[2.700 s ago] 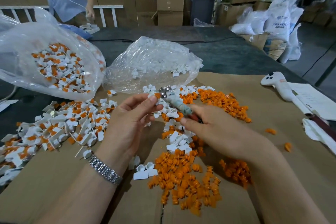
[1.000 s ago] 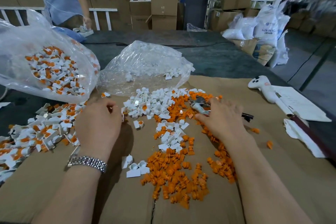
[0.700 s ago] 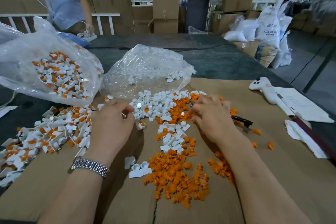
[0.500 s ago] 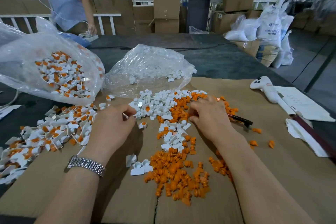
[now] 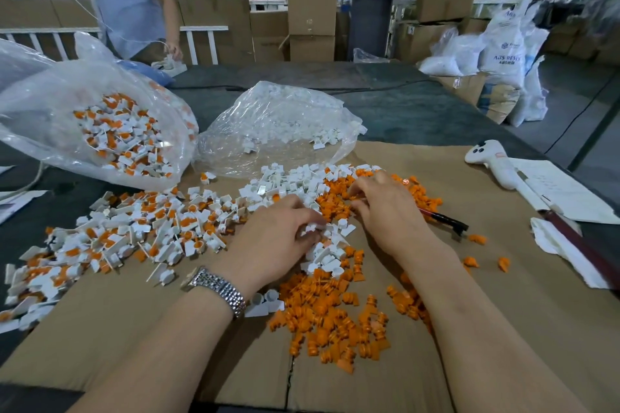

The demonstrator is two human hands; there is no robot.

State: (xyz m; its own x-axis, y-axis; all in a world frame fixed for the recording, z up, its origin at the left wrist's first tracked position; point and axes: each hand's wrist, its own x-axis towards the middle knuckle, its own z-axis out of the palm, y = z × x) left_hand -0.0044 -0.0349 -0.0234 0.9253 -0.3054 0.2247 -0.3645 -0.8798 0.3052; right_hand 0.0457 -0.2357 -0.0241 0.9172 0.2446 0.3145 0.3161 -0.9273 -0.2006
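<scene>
Cardboard sheet (image 5: pixel 100 329) covers the bench (image 5: pixel 402 111), strewn with a heap of small white plastic caps (image 5: pixel 295 183) and a spread of small orange ribbed plastic plugs (image 5: pixel 322 322). Left hand (image 5: pixel 275 238) curls its fingertips around a single white cap (image 5: pixel 311 228), which lies between the two hands, nearer the left. Right hand (image 5: pixel 385 211) bends its fingers down into the plugs ahead; whether they pinch one is hidden.

Up at two o'clock, on white sack (image 5: pixel 503 43): blue print, roughly "ABS RESIN"; smaller line beneath too blurred to read.
</scene>
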